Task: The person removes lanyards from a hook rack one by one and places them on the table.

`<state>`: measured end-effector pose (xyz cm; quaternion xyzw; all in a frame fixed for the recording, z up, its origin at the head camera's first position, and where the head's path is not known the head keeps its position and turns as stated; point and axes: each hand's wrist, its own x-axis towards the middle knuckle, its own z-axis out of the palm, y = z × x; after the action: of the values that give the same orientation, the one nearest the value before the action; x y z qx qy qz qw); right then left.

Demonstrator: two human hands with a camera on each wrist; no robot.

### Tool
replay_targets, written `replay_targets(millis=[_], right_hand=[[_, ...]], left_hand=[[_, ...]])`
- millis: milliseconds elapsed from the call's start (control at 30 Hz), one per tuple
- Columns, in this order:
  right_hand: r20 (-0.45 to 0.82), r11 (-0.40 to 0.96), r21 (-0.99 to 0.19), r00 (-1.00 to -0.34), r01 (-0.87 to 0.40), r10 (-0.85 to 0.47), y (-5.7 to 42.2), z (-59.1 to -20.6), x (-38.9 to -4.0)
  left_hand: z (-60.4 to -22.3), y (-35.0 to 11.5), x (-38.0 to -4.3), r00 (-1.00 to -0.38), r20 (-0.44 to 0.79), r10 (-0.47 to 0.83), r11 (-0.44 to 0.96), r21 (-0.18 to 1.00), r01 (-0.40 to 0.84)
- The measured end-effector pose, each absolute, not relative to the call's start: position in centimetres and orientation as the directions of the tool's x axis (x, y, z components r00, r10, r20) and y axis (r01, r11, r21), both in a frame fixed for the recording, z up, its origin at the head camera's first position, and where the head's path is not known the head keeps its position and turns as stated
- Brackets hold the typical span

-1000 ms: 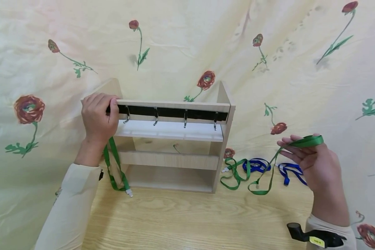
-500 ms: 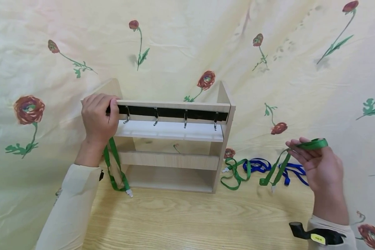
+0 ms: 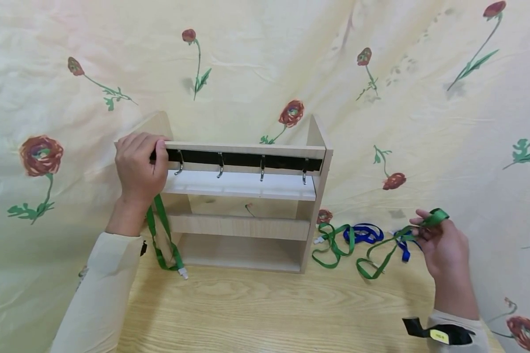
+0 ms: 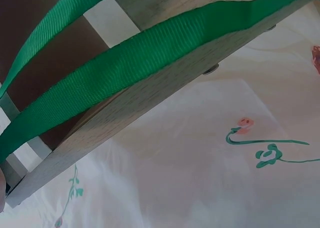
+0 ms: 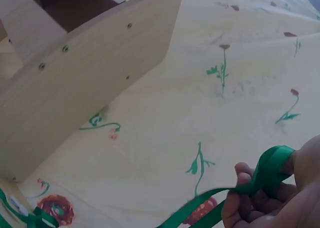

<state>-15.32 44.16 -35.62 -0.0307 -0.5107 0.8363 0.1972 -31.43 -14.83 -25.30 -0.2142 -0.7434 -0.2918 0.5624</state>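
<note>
My left hand (image 3: 140, 162) grips the top left corner of a small wooden shelf (image 3: 243, 226), with the thumb over the front rail. Below that hand hangs a green lanyard (image 3: 162, 235) with a white clip; its upper end is hidden. In the left wrist view its ribbon (image 4: 150, 55) crosses close to the camera. Off to the right, my right hand (image 3: 443, 250) holds another green lanyard (image 3: 437, 216), its band looped around the thumb side and caught by curled fingers (image 5: 245, 203). The lower loop of this lanyard dangles to the left of the hand, over the table.
Several metal hooks (image 3: 262, 168) line the black strip (image 3: 240, 159) on the shelf's front rail. Right of the shelf lie a green lanyard (image 3: 331, 247), a bundled blue lanyard (image 3: 362, 234) and another blue lanyard (image 3: 405, 251), partly covered. A flowered cloth (image 3: 247, 63) hangs behind.
My right hand has come down and slightly left, and its fingers have curled in from a straighter pose. The dangling loop has swung and shifted. My left hand stays in place.
</note>
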Motion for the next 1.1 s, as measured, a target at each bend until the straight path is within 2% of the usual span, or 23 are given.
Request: replay_targets(millis=[133, 267, 400, 500, 667, 733, 833, 967, 1100], right_hand=[[0.087, -0.261, -0.945, -0.918, -0.200, 0.387, 44.5, -36.1, -15.7], [0.042, 0.030, -0.999, -0.897, -0.032, 0.440, 44.6, -37.0, -16.2], [0.070, 0.336, -0.936, -0.884, 0.102, 0.462, 44.4, -38.2, -16.8], [0.093, 0.457, -0.880, -0.894, 0.132, 0.438, 44.4, -39.0, -17.2], [0.072, 0.569, -0.801, -0.914, 0.186, 0.400, 44.4, -40.1, -17.7], [0.060, 0.581, -0.789, -0.916, 0.199, 0.396, 44.3, -40.4, -18.0], [0.041, 0.520, -0.825, -0.893, 0.223, 0.448, 44.1, -40.5, -18.4], [0.004, 0.230, -0.963, -0.843, 0.142, 0.537, 43.7, -40.3, -18.6], [0.006, -0.019, -1.000, -0.839, -0.019, 0.543, 43.3, -40.0, -18.6]], left_hand=[[-25.3, -14.7, -31.5, -0.275, 0.961, -0.006, 0.733, 0.192, 0.653], [-25.3, -14.6, -31.4, -0.283, 0.959, 0.002, 0.734, 0.191, 0.652], [-25.3, -14.6, -31.4, -0.288, 0.958, 0.001, 0.739, 0.194, 0.646], [-25.3, -14.7, -31.3, -0.282, 0.959, -0.004, 0.738, 0.193, 0.647], [-25.3, -14.8, -31.3, -0.276, 0.961, -0.017, 0.740, 0.198, 0.643], [-25.3, -14.8, -31.2, -0.275, 0.961, -0.018, 0.740, 0.198, 0.643], [-25.2, -14.8, -31.2, -0.276, 0.961, -0.017, 0.738, 0.198, 0.645], [-25.2, -14.7, -31.2, -0.282, 0.959, -0.009, 0.736, 0.197, 0.648], [-25.3, -14.7, -31.2, -0.287, 0.958, -0.008, 0.737, 0.199, 0.646]])
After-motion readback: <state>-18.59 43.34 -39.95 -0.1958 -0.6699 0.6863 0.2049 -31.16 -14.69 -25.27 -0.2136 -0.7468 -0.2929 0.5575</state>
